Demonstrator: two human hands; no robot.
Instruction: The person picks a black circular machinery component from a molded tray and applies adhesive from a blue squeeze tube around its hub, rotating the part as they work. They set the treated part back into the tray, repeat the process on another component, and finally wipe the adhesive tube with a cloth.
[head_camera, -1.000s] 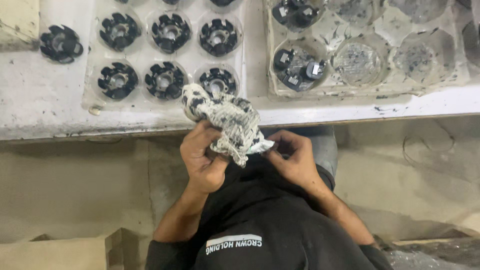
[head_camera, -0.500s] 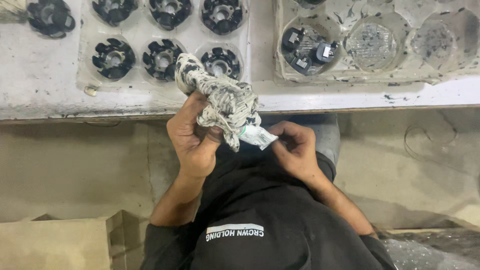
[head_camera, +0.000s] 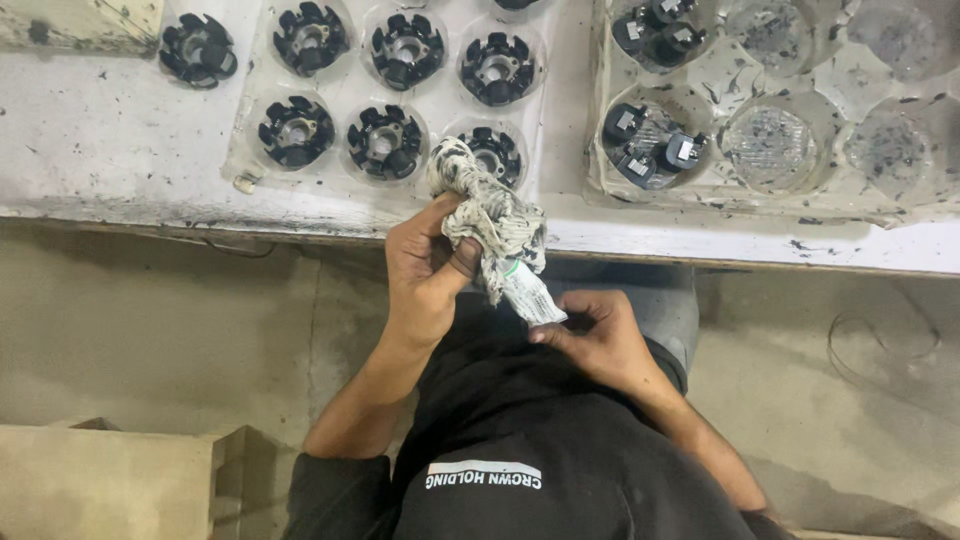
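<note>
My left hand (head_camera: 425, 270) is closed around a dirty white speckled rag (head_camera: 490, 210), held bunched up at the bench's front edge. A small white tube (head_camera: 532, 295) with a green band sticks out from under the rag. My right hand (head_camera: 600, 340) pinches the tube's lower end with its fingertips, just above my dark shirt. Right behind the rag, a clear plastic tray (head_camera: 250, 150) holds several round black toothed parts (head_camera: 382, 143) in its cups.
A second clear moulded tray (head_camera: 600, 185) at the right holds black parts (head_camera: 645, 150) in two cups; its other cups look bare. One loose black toothed part (head_camera: 197, 50) lies on the grimy white bench (head_camera: 110, 150). A cardboard box (head_camera: 110, 480) stands on the floor at lower left.
The white tube has come out from the rag. My right hand has drawn down and to the right with its end. The left hand keeps its hold on the rag.
</note>
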